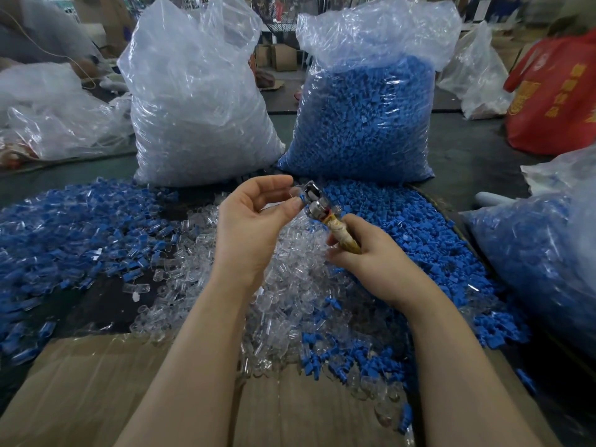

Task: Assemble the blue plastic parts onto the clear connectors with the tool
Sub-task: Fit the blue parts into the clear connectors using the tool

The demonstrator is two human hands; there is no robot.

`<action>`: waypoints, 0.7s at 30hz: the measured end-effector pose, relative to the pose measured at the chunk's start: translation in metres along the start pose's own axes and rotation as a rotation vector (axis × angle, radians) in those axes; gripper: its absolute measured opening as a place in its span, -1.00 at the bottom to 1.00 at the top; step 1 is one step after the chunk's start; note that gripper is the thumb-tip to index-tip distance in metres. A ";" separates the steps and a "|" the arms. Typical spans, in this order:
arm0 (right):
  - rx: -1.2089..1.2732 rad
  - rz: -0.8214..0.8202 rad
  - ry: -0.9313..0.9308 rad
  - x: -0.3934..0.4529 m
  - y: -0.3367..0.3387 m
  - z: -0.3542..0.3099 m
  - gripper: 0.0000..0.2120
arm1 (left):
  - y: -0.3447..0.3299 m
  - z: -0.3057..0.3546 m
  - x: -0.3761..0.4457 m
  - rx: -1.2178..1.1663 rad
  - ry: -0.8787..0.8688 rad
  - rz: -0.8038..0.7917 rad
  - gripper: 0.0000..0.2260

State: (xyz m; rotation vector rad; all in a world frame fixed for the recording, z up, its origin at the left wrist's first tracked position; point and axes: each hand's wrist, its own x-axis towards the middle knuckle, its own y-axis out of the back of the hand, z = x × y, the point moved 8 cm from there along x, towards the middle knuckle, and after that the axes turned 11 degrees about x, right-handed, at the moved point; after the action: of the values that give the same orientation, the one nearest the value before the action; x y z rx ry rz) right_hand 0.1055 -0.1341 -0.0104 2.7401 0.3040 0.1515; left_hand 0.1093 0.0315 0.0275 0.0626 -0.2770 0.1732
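My left hand (254, 217) pinches a clear connector with a blue part (301, 198) between thumb and fingertips, held against the metal head of the tool (317, 201). My right hand (364, 250) grips the tool's tape-wrapped handle (343, 235), just right of the left hand. Both hands hover above a heap of loose clear connectors (290, 301). Loose blue parts (412, 227) lie piled to the right. A spread of joined blue-and-clear pieces (74, 227) covers the left of the table.
Two tall plastic bags stand behind the hands: one of clear connectors (200, 101), one of blue parts (364, 117). Another bag of blue pieces (541, 259) sits at the right edge. Cardboard (96, 391) lies at the near edge. A person in red (554, 91) sits far right.
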 end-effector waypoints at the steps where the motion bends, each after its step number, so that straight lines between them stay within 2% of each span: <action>1: -0.026 0.005 0.005 0.000 0.000 -0.001 -0.87 | 0.000 0.000 0.000 0.001 -0.002 -0.001 -0.75; 4: -0.092 0.037 0.024 0.000 0.003 -0.002 -0.92 | 0.000 0.000 0.000 0.003 0.001 -0.007 -0.75; 12: -0.188 0.102 0.045 -0.002 0.006 -0.003 -0.86 | -0.001 -0.004 0.000 0.001 0.019 -0.035 -0.76; 21: -0.207 0.085 0.025 0.000 0.003 -0.002 -0.91 | 0.001 -0.015 0.002 0.051 0.098 -0.094 -0.77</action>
State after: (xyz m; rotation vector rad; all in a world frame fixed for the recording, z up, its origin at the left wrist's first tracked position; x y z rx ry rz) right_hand 0.1055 -0.1368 -0.0077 2.5480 0.1688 0.2272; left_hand 0.1151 0.0336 0.0141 0.1172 -0.1717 0.0893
